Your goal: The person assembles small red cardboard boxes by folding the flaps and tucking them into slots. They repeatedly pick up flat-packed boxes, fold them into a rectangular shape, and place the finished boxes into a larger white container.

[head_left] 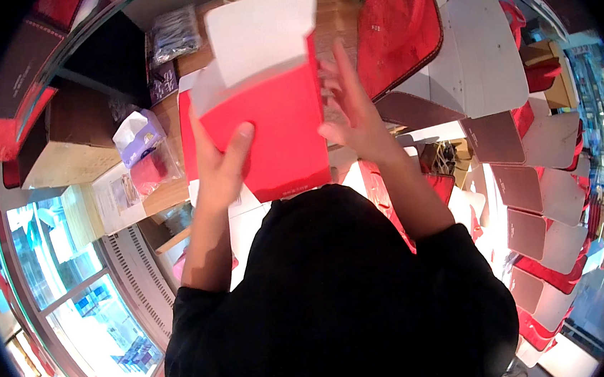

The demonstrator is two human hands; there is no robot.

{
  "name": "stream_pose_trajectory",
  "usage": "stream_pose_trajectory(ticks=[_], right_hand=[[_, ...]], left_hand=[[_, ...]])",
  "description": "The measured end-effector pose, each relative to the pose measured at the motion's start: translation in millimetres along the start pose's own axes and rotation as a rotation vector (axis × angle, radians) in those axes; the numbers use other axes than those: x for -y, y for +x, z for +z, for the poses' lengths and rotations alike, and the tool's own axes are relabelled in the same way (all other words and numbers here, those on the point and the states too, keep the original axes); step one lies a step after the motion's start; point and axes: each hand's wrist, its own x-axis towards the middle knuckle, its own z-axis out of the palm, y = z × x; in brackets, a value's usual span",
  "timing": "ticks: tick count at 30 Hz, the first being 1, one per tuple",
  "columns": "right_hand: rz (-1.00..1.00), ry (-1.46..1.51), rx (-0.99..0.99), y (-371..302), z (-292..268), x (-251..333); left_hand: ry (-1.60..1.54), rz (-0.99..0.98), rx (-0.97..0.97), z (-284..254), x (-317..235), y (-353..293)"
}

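Note:
A red cardboard box [283, 133] with a white inside stands upright in front of my chest, its tall white flap [263, 34] raised at the top. My left hand [225, 168] grips the box's left side, with the thumb lying on the red front and the fingers hidden behind. Beside the right edge, my right hand [354, 112] is spread, its fingers apart and slightly blurred. Whether its thumb touches the box I cannot tell.
Beyond lies a wooden table [336, 9] with a plastic bag of grey things [175, 34] and a purple tissue pack [141, 136]. A red bag [397, 33] leans by a pale carton [484, 50] on the right. Several brown-and-white cartons [517, 187] are stacked farther right.

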Motion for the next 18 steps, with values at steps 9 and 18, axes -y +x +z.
stream_pose_trajectory(ticks=[9,18], right_hand=[[-0.206,-0.04,0.048,14.3,11.0,23.2],[-0.225,-0.104,0.066,14.6,-0.5,40.0]], left_hand=[[0.159,0.371,0.056,9.9,-16.6,16.6],[0.225,0.32,0.098,4.5,-21.9,19.0]])
